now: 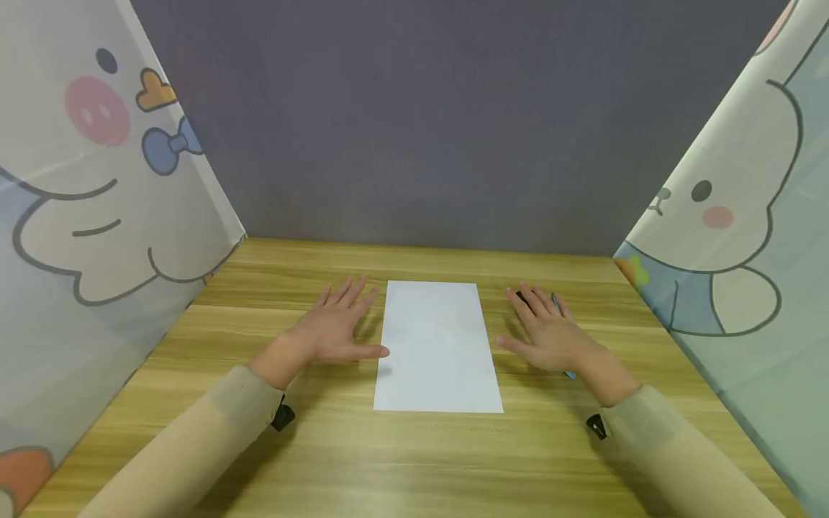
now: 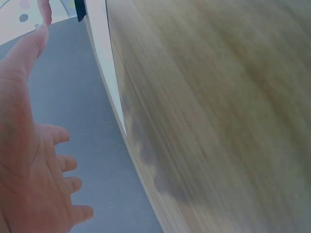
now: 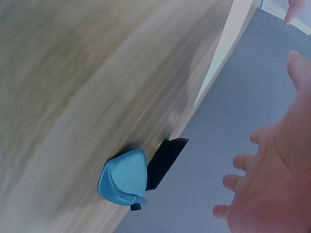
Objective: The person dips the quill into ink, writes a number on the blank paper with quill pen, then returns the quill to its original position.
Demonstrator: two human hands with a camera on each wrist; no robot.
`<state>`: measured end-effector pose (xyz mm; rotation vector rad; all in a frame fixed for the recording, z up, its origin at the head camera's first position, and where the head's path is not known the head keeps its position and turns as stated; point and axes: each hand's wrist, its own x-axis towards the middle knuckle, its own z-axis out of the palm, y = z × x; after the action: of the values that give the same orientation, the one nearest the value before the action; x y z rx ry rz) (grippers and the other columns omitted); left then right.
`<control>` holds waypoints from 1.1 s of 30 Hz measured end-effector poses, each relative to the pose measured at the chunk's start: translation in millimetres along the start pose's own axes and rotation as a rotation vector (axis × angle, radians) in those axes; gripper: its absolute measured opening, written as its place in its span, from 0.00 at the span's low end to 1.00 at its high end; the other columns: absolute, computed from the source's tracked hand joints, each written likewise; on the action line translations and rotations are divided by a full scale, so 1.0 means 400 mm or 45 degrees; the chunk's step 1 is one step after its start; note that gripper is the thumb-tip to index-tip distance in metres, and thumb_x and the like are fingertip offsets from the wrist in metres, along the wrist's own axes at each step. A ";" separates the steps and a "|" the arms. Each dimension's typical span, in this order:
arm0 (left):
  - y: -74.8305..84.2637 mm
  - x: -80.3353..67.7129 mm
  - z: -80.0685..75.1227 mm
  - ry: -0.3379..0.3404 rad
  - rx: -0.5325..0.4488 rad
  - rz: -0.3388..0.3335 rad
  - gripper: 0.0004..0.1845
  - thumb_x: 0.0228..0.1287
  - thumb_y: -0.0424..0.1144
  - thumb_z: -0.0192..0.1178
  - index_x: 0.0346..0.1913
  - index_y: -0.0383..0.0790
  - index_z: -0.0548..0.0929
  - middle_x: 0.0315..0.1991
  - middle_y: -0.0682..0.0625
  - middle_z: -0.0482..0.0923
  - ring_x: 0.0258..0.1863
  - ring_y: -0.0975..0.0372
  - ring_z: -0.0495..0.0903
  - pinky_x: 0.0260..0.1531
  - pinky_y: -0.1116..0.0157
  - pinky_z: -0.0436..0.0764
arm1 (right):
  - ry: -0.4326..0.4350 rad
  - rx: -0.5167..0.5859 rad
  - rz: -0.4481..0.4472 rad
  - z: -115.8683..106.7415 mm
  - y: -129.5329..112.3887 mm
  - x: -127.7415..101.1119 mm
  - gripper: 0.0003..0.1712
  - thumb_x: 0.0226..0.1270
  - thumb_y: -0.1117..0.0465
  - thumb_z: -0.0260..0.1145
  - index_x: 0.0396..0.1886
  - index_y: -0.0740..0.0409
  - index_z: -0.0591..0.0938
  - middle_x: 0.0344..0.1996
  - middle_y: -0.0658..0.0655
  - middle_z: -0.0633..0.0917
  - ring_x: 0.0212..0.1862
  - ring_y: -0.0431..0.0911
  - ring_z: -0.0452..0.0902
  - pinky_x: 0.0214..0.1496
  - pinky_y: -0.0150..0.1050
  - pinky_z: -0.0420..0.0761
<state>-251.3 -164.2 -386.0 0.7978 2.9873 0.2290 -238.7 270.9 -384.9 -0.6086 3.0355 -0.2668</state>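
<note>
While both hands hover palm down over the wooden table (image 1: 414, 460), the white sheet of paper (image 1: 437, 345) lies flat at the centre of the head view, between them. The left hand (image 1: 337, 324) is just left of the sheet, fingers straight and spread wide, thumb tip at the paper's left edge; it holds nothing. The right hand (image 1: 547, 331) is right of centre, fingers likewise spread and empty. A blue-and-black tool (image 3: 131, 177) lies on the table beneath the right hand, at lower centre of the right wrist view. Cartoon-printed curtains (image 1: 84, 201) flank the table.
</note>
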 end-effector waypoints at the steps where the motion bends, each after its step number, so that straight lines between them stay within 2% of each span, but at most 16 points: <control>1: 0.001 0.001 -0.001 0.003 0.001 0.001 0.67 0.64 0.85 0.56 0.92 0.47 0.46 0.92 0.39 0.36 0.92 0.42 0.37 0.86 0.31 0.42 | 0.004 0.002 -0.001 -0.002 0.000 -0.001 0.57 0.82 0.26 0.52 0.94 0.50 0.43 0.91 0.67 0.44 0.90 0.71 0.36 0.85 0.78 0.34; 3: 0.003 0.002 -0.004 0.002 0.000 0.003 0.67 0.64 0.85 0.57 0.92 0.48 0.46 0.92 0.39 0.36 0.92 0.42 0.37 0.86 0.31 0.43 | 0.011 0.001 -0.004 -0.005 0.002 -0.003 0.57 0.82 0.25 0.52 0.94 0.50 0.43 0.91 0.66 0.45 0.90 0.71 0.37 0.85 0.79 0.36; 5: 0.004 0.003 -0.004 -0.004 -0.007 0.006 0.67 0.64 0.85 0.57 0.92 0.48 0.46 0.92 0.39 0.37 0.92 0.41 0.38 0.86 0.30 0.44 | 0.033 -0.007 -0.023 -0.007 0.006 -0.005 0.57 0.82 0.26 0.54 0.93 0.51 0.46 0.91 0.67 0.49 0.89 0.72 0.42 0.84 0.80 0.41; 7: 0.003 0.005 -0.002 -0.023 -0.012 0.005 0.66 0.65 0.84 0.57 0.92 0.48 0.46 0.92 0.39 0.37 0.91 0.40 0.39 0.85 0.29 0.46 | 0.072 -0.004 -0.055 -0.010 0.013 -0.007 0.56 0.81 0.28 0.57 0.92 0.54 0.51 0.88 0.69 0.56 0.87 0.73 0.52 0.83 0.80 0.50; 9: 0.002 0.009 0.000 -0.054 -0.037 0.008 0.65 0.66 0.83 0.58 0.92 0.47 0.47 0.92 0.38 0.39 0.91 0.38 0.41 0.84 0.28 0.48 | 0.105 0.017 -0.069 -0.018 0.026 -0.011 0.52 0.82 0.31 0.60 0.90 0.56 0.57 0.84 0.71 0.64 0.82 0.73 0.64 0.80 0.77 0.63; 11: 0.000 0.014 0.002 -0.101 -0.092 0.015 0.62 0.67 0.81 0.60 0.91 0.48 0.51 0.92 0.37 0.42 0.90 0.35 0.43 0.83 0.27 0.50 | 0.144 0.067 -0.084 -0.029 0.045 -0.014 0.46 0.83 0.37 0.63 0.86 0.60 0.65 0.78 0.73 0.73 0.73 0.71 0.77 0.70 0.71 0.79; 14: -0.004 0.022 0.005 -0.189 -0.188 0.028 0.59 0.68 0.78 0.63 0.91 0.49 0.55 0.91 0.36 0.45 0.89 0.32 0.45 0.82 0.25 0.50 | 0.185 0.146 -0.067 -0.053 0.084 -0.021 0.36 0.86 0.45 0.64 0.80 0.64 0.72 0.66 0.71 0.84 0.60 0.65 0.87 0.53 0.59 0.89; 16: -0.007 0.029 0.008 -0.243 -0.224 0.032 0.58 0.68 0.77 0.64 0.90 0.51 0.56 0.91 0.36 0.46 0.88 0.31 0.46 0.81 0.24 0.50 | 0.213 0.183 -0.063 -0.066 0.118 -0.024 0.32 0.86 0.50 0.64 0.76 0.67 0.76 0.58 0.68 0.88 0.52 0.60 0.90 0.45 0.53 0.90; 20: -0.010 0.036 0.013 -0.309 -0.223 0.024 0.58 0.68 0.77 0.64 0.91 0.53 0.55 0.90 0.35 0.47 0.88 0.32 0.47 0.81 0.23 0.48 | 0.231 0.224 -0.028 -0.082 0.199 -0.027 0.26 0.87 0.56 0.62 0.73 0.68 0.78 0.51 0.67 0.90 0.46 0.56 0.89 0.43 0.49 0.88; 26: -0.003 0.037 0.018 -0.352 -0.209 0.018 0.56 0.69 0.76 0.64 0.90 0.55 0.57 0.91 0.36 0.46 0.89 0.34 0.45 0.82 0.25 0.48 | 0.175 0.267 0.039 -0.075 0.293 -0.034 0.23 0.87 0.60 0.61 0.71 0.70 0.79 0.52 0.68 0.90 0.52 0.61 0.88 0.48 0.53 0.88; 30: -0.001 0.033 0.021 -0.371 -0.213 0.011 0.54 0.70 0.74 0.64 0.90 0.56 0.58 0.91 0.36 0.44 0.90 0.35 0.44 0.82 0.25 0.49 | 0.135 0.271 0.027 -0.061 0.317 -0.030 0.21 0.87 0.61 0.62 0.69 0.70 0.79 0.52 0.68 0.90 0.53 0.61 0.88 0.50 0.56 0.88; 33: -0.002 0.030 0.023 -0.363 -0.221 0.011 0.54 0.70 0.73 0.65 0.90 0.54 0.58 0.91 0.35 0.44 0.89 0.34 0.44 0.82 0.26 0.50 | 0.110 0.290 0.002 -0.052 0.326 -0.021 0.20 0.86 0.62 0.63 0.67 0.69 0.80 0.52 0.67 0.90 0.52 0.59 0.88 0.50 0.54 0.88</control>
<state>-261.3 -157.9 -395.3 0.7537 2.6568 0.3378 -282.0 396.1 -387.1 -0.5912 3.0232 -0.6432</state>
